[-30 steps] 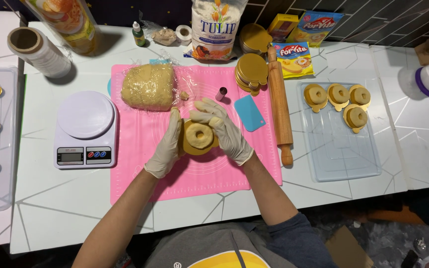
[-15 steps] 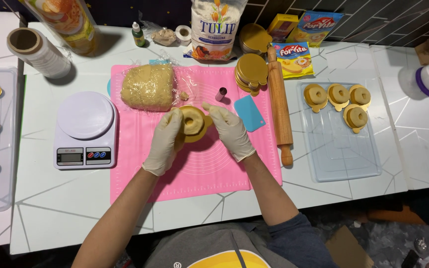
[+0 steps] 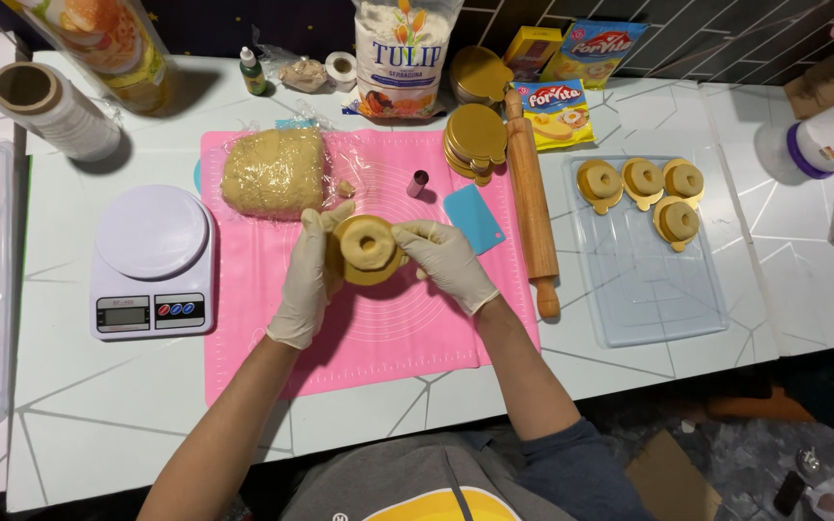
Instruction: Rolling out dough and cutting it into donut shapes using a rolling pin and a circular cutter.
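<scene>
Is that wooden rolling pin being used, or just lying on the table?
Just lying there. The rolling pin rests flat beside the pink mat, untouched; both gloved hands, left hand and right hand, hold a dough ring.

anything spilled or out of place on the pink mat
Nothing spilled. The only stray bit is a small dough crumb on the pink mat, beside the wrapped dough block. The tray's dough rings sit neatly together.
</scene>
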